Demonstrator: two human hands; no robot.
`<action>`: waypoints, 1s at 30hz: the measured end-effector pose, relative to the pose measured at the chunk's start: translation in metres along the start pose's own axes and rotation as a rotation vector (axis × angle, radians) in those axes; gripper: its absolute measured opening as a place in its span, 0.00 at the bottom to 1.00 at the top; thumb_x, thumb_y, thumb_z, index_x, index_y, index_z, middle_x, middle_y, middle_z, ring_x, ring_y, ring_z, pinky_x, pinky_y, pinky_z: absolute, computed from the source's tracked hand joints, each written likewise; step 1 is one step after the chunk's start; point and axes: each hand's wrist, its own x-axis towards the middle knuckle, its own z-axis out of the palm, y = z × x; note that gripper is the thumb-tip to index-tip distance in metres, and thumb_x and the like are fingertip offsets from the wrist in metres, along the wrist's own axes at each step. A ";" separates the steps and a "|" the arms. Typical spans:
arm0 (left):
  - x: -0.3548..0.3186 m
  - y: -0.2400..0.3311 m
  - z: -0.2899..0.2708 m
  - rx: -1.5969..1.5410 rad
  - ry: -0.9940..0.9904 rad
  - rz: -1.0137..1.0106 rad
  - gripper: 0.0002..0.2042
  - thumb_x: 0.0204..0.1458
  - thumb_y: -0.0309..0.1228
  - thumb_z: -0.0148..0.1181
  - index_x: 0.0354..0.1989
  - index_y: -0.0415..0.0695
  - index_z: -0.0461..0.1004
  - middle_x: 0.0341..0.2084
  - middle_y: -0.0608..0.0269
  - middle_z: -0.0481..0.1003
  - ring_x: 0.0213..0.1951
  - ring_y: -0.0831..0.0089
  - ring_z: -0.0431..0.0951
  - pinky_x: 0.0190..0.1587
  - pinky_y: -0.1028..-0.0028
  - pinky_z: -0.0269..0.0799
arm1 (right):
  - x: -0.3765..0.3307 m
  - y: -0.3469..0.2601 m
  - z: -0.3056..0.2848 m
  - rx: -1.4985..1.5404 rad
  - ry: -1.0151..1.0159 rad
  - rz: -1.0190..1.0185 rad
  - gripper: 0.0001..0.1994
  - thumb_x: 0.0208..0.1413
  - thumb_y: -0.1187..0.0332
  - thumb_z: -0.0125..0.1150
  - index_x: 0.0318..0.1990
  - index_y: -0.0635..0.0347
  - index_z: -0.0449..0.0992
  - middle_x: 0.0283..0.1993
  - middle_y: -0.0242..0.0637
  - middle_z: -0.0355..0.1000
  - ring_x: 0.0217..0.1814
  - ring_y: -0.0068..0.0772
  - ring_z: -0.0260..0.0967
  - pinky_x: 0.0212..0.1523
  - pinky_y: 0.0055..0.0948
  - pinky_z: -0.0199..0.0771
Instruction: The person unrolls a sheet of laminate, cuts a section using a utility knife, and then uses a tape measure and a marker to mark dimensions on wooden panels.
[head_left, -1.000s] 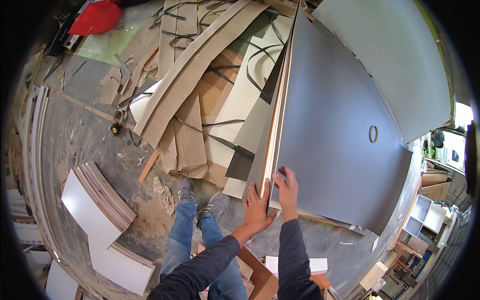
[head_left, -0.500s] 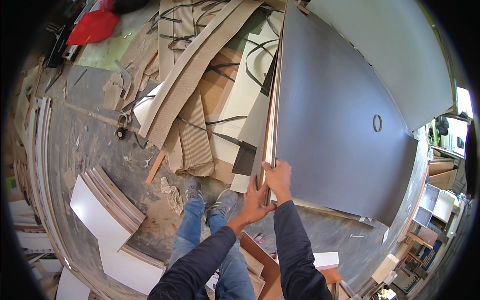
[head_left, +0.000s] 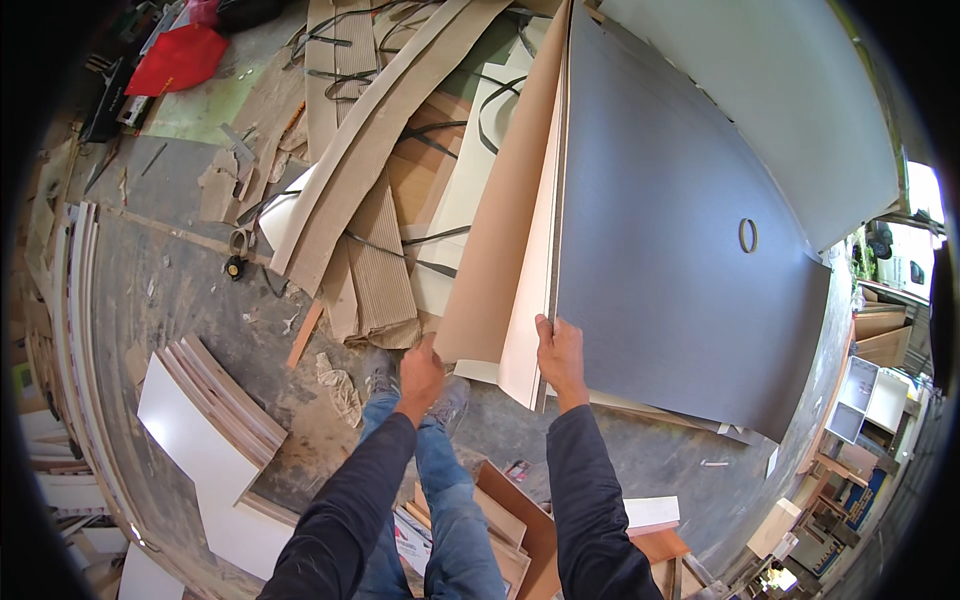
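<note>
My left hand is closed on the lower corner of a thin brown sheet, which leans out to the left from a stack. My right hand grips the near edge of the stack, whose front is a large blue-grey sheet. Between the two hands, a pale sheet shows in the gap, its bottom edge curving. A thin tape-like ring rests against the grey sheet.
Cardboard strips and black straps lie across panels at the upper left. Curved white boards are stacked at the lower left. Wood offcuts lie near my legs. A large pale panel stands behind the grey sheet.
My left hand has moved left from the stack's edge, drawing the brown sheet away and opening a gap. My right hand has shifted slightly and stays at the stack's edge.
</note>
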 end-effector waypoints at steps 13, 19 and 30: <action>-0.024 0.085 0.021 -0.712 -0.219 -0.125 0.41 0.55 0.53 0.61 0.70 0.39 0.55 0.63 0.45 0.60 0.64 0.54 0.64 0.59 0.56 0.64 | -0.008 0.025 -0.016 0.166 0.029 -0.002 0.23 0.66 0.61 0.54 0.23 0.73 0.65 0.21 0.60 0.64 0.23 0.62 0.57 0.26 0.47 0.58; -0.022 0.070 0.034 -0.636 0.048 -0.083 0.21 0.61 0.38 0.59 0.57 0.36 0.72 0.46 0.49 0.77 0.47 0.59 0.78 0.48 0.65 0.74 | -0.007 0.024 -0.029 0.124 0.024 0.004 0.21 0.66 0.62 0.54 0.25 0.72 0.65 0.21 0.60 0.62 0.23 0.62 0.55 0.26 0.48 0.57; 0.005 -0.010 -0.008 -0.105 0.108 -0.119 0.10 0.55 0.29 0.61 0.41 0.36 0.80 0.28 0.41 0.78 0.31 0.49 0.80 0.36 0.62 0.74 | -0.012 0.033 -0.029 0.254 0.002 0.005 0.19 0.65 0.62 0.53 0.27 0.72 0.66 0.21 0.58 0.58 0.23 0.50 0.47 0.26 0.44 0.57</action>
